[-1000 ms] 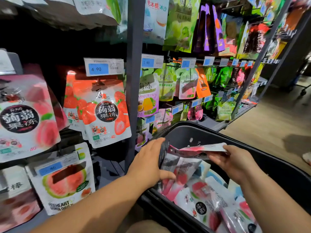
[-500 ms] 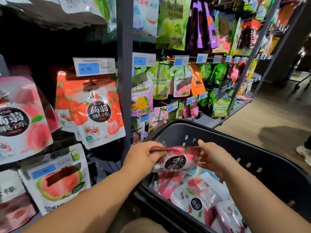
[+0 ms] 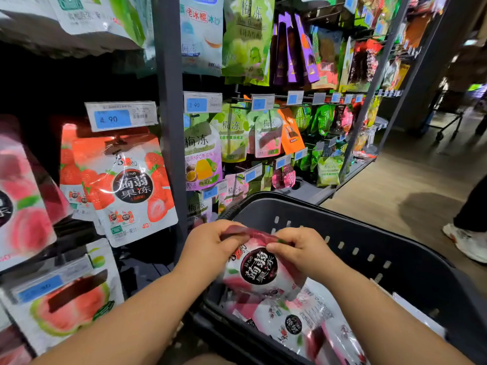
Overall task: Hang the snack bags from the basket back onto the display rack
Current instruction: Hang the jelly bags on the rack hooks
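A pink and white snack bag (image 3: pixel 259 270) with a black round label hangs upright over the black basket (image 3: pixel 395 262). My left hand (image 3: pixel 210 246) pinches its top left corner and my right hand (image 3: pixel 300 250) pinches its top right edge. More bags (image 3: pixel 303 322) of the same kind lie in the basket below. The display rack (image 3: pixel 170 127) stands to the left and behind, with strawberry bags (image 3: pixel 123 185) hanging under a 4.90 price tag (image 3: pixel 120 115).
Peach bags (image 3: pixel 21 201) and a watermelon bag (image 3: pixel 68 299) hang at the far left. Green, purple and orange packs (image 3: pixel 263 133) fill the hooks to the right of the grey post. A person's leg and white shoe (image 3: pixel 466 238) stand on the wooden floor at right.
The bag was pulled out of the basket and turned from flat to upright, face toward me. Both hands rose with it and shifted to its top edge. The view moved closer to the rack.
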`<state>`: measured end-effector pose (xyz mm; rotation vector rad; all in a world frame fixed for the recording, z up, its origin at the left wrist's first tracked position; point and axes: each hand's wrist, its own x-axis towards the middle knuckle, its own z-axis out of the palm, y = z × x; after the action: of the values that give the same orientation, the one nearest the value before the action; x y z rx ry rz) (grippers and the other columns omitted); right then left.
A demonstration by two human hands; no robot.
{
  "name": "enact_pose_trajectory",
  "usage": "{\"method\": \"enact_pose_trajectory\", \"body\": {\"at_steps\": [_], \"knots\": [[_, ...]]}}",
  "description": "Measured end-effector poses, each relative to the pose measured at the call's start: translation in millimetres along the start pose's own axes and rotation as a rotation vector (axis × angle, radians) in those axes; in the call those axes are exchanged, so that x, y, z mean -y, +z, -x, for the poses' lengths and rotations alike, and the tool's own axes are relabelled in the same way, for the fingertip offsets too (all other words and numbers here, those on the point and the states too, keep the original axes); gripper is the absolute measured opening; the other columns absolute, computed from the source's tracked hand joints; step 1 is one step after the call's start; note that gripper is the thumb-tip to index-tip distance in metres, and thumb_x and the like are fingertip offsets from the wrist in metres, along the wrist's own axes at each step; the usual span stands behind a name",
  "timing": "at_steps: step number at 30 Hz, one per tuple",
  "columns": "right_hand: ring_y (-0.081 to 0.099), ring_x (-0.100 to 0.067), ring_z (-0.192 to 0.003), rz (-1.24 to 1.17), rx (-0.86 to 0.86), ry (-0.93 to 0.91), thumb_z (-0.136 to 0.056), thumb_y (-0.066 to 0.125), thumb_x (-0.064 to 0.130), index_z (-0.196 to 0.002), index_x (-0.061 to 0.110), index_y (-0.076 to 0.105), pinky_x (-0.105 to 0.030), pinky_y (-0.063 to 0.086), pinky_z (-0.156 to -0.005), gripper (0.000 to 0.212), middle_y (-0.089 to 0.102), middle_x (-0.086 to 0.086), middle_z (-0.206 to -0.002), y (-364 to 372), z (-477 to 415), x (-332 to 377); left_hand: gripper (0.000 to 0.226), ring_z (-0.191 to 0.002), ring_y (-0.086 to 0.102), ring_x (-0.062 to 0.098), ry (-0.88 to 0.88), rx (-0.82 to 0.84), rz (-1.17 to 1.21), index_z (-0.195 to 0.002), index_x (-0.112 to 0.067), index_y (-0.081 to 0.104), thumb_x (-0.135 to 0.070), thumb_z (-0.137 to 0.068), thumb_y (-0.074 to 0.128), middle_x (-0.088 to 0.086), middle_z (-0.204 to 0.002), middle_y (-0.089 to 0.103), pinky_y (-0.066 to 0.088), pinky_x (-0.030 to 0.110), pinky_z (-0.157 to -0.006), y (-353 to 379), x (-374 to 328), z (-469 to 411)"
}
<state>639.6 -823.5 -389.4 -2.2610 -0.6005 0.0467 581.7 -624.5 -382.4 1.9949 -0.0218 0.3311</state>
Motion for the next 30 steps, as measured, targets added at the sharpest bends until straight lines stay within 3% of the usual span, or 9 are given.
{"method": "enact_pose_trajectory", "body": {"at_steps": [4, 9, 13, 16, 18, 20, 23, 26, 30], "knots": [[0.053, 0.007, -0.054, -0.129, -0.028, 0.064, -0.089, 0.071, 0.017, -0.060, 0.030, 0.060, -0.011, 0.039, -0.056, 0.033, 0.058, 0.020, -0.053, 2.1, 0.7, -2.1, 0.021, -0.082, 0.064, -0.003, -0.047, -0.127, 0.040, -0.092, -0.039, 0.068, -0.031, -0.078, 0.081, -0.018, -0.085, 0.071, 0.046, 0.016, -0.073, -3.6, 0.0, -1.0], [0.057, -0.014, -0.060, -0.487, -0.139, 0.182, -0.091, 0.069, 0.021, -0.066, 0.001, 0.055, -0.024, 0.046, -0.061, 0.035, 0.059, -0.008, -0.066, 0.2, 1.8, 0.1, 0.078, -0.104, 0.067, 0.020, -0.174, -0.177, 0.315, -0.113, -0.040, 0.054, -0.062, -0.046, 0.085, -0.003, -0.114, 0.067, 0.053, 0.039, -0.093, -6.8, 8.9, 3.4], [0.064, -0.029, -0.076, -0.812, -0.203, 0.246, -0.087, 0.072, 0.027, -0.083, 0.002, 0.066, -0.042, 0.051, -0.075, 0.026, 0.069, -0.018, -0.082, 10.0, -1.7, 7.9, 0.080, -0.099, 0.071, 0.027, -0.239, 0.071, 0.629, -0.127, -0.010, 0.051, -0.018, -0.059, 0.091, 0.013, -0.110, 0.073, 0.059, 0.031, -0.080, 7.9, 13.5, 9.0], [0.060, -0.033, -0.083, -0.921, -0.224, 0.278, -0.082, 0.073, 0.033, -0.096, -0.001, 0.063, -0.051, 0.050, -0.080, 0.039, 0.065, -0.025, -0.091, 22.3, -2.8, 15.6, 0.059, -0.104, 0.070, 0.032, -0.200, 0.247, 0.600, -0.120, -0.008, 0.063, -0.011, -0.063, 0.080, 0.013, -0.111, 0.074, 0.058, 0.035, -0.083, 15.7, 9.1, 13.1], [0.062, -0.035, -0.086, -0.956, -0.212, 0.280, -0.087, 0.071, 0.031, -0.101, -0.009, 0.059, -0.061, 0.050, -0.087, 0.044, 0.066, -0.027, -0.097, 27.0, -3.4, 18.1, 0.054, -0.106, 0.068, 0.035, -0.205, 0.210, 0.598, -0.116, -0.008, 0.068, -0.009, -0.064, 0.081, 0.013, -0.109, 0.074, 0.055, 0.046, -0.093, 15.6, 9.1, 12.3], [0.061, -0.035, -0.087, -0.932, -0.190, 0.255, -0.088, 0.069, 0.032, -0.104, -0.011, 0.058, -0.062, 0.049, -0.090, 0.048, 0.066, -0.027, -0.097, 27.5, -3.9, 18.0, 0.049, -0.105, 0.069, 0.034, -0.210, 0.145, 0.575, -0.114, -0.009, 0.069, -0.005, -0.067, 0.083, 0.012, -0.107, 0.075, 0.052, 0.052, -0.098, 12.0, 9.6, 11.7], [0.062, -0.025, -0.082, -0.764, -0.182, 0.171, -0.098, 0.058, 0.027, -0.093, 0.008, 0.073, -0.042, 0.052, -0.077, 0.024, 0.070, -0.015, -0.091, 22.2, -4.5, 15.2, 0.041, -0.097, 0.072, 0.026, -0.226, 0.023, 0.481, -0.106, -0.015, 0.072, -0.005, -0.069, 0.085, 0.006, -0.100, 0.077, 0.052, 0.050, -0.097, 1.7, 14.0, 10.8], [0.065, -0.017, -0.083, -0.626, -0.194, 0.171, -0.099, 0.055, 0.022, -0.094, 0.015, 0.073, -0.031, 0.053, -0.074, 0.020, 0.071, -0.004, -0.088, 17.8, -4.9, 3.0, 0.039, -0.093, 0.073, 0.021, -0.224, -0.124, 0.384, -0.099, -0.022, 0.074, -0.022, -0.063, 0.089, -0.002, -0.095, 0.077, 0.054, 0.049, -0.094, -12.5, 19.1, 11.1], [0.064, -0.007, -0.088, -0.197, -0.118, 0.145, -0.095, 0.063, 0.026, -0.087, 0.031, 0.071, -0.023, 0.050, -0.080, 0.012, 0.071, 0.011, -0.090, 18.5, -5.2, -30.7, 0.026, -0.085, 0.073, 0.021, -0.221, -0.243, 0.293, -0.092, -0.021, 0.075, -0.025, -0.071, 0.088, -0.003, -0.087, 0.077, 0.056, 0.048, -0.089, -30.9, 25.2, 13.4]]}}
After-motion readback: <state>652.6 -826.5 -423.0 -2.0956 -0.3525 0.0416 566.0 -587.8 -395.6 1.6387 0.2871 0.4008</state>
